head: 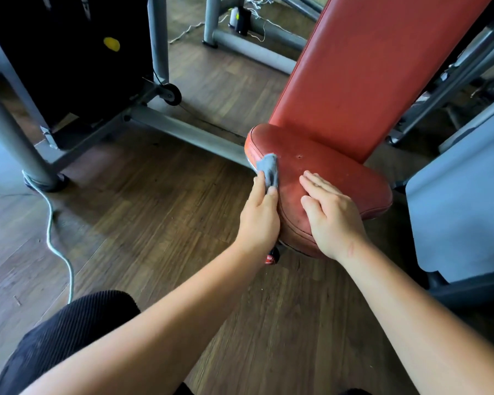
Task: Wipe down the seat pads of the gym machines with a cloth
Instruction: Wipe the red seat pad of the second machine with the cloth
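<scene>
Left hand: pinches the cloth between thumb and fingers, at the left edge of the seat pad.
Cloth: small, grey-blue, bunched; sticks out past the fingertips, pressed on the pad's left rim.
Right hand: holds nothing, fingers spread, palm flat on top of the pad, just right of the cloth.
Seat pad: red, worn, rounded; sits below the tilted red backrest.
Floor: wood planks; white cable lies at left.
</scene>
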### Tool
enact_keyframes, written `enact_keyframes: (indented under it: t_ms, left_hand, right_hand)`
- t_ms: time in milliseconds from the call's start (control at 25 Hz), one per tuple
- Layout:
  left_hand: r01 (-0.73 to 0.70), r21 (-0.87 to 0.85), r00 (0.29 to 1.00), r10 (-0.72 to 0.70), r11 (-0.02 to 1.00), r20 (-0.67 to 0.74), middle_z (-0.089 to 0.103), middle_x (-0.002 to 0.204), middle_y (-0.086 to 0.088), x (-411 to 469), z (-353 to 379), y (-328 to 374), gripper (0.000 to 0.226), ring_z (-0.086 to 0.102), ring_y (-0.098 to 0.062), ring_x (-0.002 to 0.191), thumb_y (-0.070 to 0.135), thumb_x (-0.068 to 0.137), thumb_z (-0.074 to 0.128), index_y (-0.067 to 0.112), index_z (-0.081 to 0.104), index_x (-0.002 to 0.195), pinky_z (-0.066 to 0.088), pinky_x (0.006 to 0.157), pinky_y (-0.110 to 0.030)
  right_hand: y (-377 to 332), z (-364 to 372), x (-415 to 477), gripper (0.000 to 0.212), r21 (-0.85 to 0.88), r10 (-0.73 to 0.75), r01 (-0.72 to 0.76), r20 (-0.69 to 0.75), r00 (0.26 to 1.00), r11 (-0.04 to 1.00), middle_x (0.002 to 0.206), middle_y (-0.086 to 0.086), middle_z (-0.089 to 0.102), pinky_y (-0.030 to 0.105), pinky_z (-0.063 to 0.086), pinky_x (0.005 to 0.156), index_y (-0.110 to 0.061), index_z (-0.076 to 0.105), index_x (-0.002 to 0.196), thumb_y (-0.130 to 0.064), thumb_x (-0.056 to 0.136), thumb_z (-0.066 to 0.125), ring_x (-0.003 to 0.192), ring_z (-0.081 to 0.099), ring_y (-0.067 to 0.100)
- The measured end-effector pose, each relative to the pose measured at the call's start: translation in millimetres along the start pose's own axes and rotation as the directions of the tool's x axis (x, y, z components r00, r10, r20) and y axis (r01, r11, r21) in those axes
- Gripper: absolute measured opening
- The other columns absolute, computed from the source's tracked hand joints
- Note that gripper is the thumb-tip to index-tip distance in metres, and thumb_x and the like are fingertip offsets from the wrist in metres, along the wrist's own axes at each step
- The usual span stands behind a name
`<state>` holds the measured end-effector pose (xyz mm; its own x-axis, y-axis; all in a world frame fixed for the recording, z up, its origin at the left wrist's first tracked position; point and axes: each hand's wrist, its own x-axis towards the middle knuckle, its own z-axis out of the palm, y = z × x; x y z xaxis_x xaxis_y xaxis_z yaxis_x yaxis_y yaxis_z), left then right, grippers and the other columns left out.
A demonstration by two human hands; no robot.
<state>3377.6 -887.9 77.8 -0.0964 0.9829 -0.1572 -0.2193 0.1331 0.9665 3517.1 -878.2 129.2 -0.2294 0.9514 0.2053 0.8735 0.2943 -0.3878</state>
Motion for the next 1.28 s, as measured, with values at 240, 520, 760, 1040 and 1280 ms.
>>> enact_keyframes:
  t_ms: [240, 520, 760, 1040, 1280]
  left_hand:
    - [0.058, 0.075, 0.997, -0.053, 0.996, -0.058, 0.056, 0.148, 0.012, 27.0, -7.3, 15.4, 0.062, 0.053, -0.015, 0.136, 0.044, 0.089, 0.039, 0.043, 0.042, 0.151, 0.038, 0.119, -0.043]
    - [0.022, -0.003, 0.998, -0.022, 1.0, 0.057, 0.058, 0.146, 0.02, -42.4, -4.9, 8.2, 0.055, 0.052, -0.005, 0.136, 0.04, 0.092, 0.042, 0.049, 0.049, 0.146, 0.038, 0.119, -0.039]
    - [0.091, 0.091, 0.994, -0.085, 0.992, -0.069, 0.057, 0.144, 0.011, -0.3, 5.1, 29.8, 0.054, 0.055, -0.017, 0.131, 0.04, 0.094, 0.04, 0.033, 0.047, 0.147, 0.039, 0.116, -0.041]
    - [0.038, 0.199, 0.997, -0.026, 0.979, -0.067, 0.046, 0.157, 0.003, 16.7, 4.3, 26.8, 0.055, 0.044, -0.017, 0.142, 0.028, 0.103, 0.041, 0.023, 0.033, 0.158, 0.032, 0.117, -0.034]
    - [0.061, 0.081, 0.998, -0.061, 0.995, 0.001, 0.058, 0.146, 0.016, -43.6, 4.0, 18.5, 0.051, 0.054, -0.009, 0.134, 0.036, 0.101, 0.042, 0.044, 0.043, 0.152, 0.041, 0.114, -0.035]
  right_hand:
    - [-0.5, -1.7, -0.9, 0.045, -0.012, -0.004, 0.004, 0.01, 1.0, 1.0, 0.153, 0.005, 0.048, 0.024, 0.02, 0.121, -0.009, 0.055, 0.142, -0.02, 0.099, 0.044, 0.146, 0.038, 0.017]
    - [-3.2, -1.9, 0.1, 0.044, -0.044, 0.022, -0.021, 0.011, 1.0, 0.999, 0.155, 0.006, 0.046, 0.024, 0.018, 0.121, -0.008, 0.055, 0.142, -0.016, 0.101, 0.045, 0.147, 0.037, 0.018]
    - [-2.3, -2.1, 0.3, 0.043, -0.03, 0.027, -0.027, 0.002, 1.0, 0.999, 0.153, 0.006, 0.048, 0.022, 0.019, 0.12, -0.008, 0.056, 0.141, -0.017, 0.099, 0.047, 0.146, 0.039, 0.018]
    - [-5.2, -4.6, 0.2, 0.045, -0.022, 0.035, -0.034, 0.02, 0.999, 0.999, 0.153, 0.005, 0.048, 0.022, 0.019, 0.12, -0.009, 0.056, 0.141, -0.019, 0.099, 0.045, 0.146, 0.038, 0.018]
    - [-3.2, -2.3, -0.6, 0.048, -0.008, 0.034, -0.034, 0.018, 0.999, 0.999, 0.154, 0.003, 0.048, 0.024, 0.02, 0.121, -0.011, 0.056, 0.141, -0.022, 0.097, 0.043, 0.147, 0.038, 0.016]
